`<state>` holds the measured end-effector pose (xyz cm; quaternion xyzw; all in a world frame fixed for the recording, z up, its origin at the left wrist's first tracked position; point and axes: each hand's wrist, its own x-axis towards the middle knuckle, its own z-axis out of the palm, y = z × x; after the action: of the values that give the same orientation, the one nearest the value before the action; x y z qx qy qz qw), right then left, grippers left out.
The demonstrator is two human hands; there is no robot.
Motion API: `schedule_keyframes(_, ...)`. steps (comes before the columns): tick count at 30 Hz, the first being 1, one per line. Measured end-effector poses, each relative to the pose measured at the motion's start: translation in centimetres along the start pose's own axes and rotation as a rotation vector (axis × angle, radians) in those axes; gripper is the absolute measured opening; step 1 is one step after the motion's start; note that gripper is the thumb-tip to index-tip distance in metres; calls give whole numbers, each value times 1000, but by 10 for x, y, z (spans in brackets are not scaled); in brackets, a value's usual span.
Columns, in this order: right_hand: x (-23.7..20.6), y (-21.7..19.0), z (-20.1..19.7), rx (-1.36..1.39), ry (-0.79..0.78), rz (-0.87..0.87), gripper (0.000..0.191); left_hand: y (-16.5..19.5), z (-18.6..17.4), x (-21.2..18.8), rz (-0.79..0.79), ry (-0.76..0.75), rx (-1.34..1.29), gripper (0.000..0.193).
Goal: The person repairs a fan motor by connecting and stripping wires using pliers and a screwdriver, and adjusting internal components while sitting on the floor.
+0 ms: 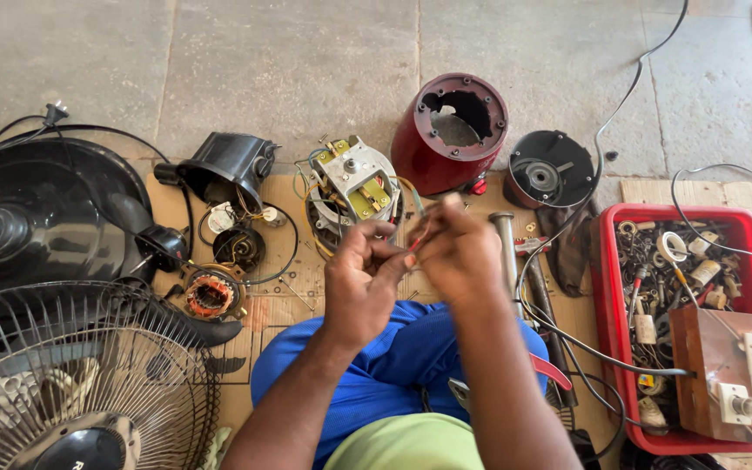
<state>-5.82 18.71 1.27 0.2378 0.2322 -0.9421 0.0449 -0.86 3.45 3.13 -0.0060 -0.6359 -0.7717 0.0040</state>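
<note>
My left hand [360,274] and my right hand [456,252] meet in front of me, fingers pinched on thin wires [412,237], red among them, that lead toward an exposed electric motor [354,190] with a metal frame and copper windings. The motor lies on cardboard [293,287] just beyond my hands. A red cylindrical housing [451,132] lies on its side behind it. My blue-clad knee [411,348] is under my forearms.
A black fan base [36,218] and a wire fan guard [71,374] sit at the left. Nearby lie a black motor cover [230,167], a small stator [211,294], and a black round cap [550,170]. A red tray [609,261] of parts and a switchboard [741,370] stand right. Red-handled pliers [550,370] rest by my leg.
</note>
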Motion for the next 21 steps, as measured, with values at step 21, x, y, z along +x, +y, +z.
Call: schedule_keyframes(21, -80, -33, 13, -1790, -465, -950, 7, 36, -13, 22, 170, -244, 354, 8)
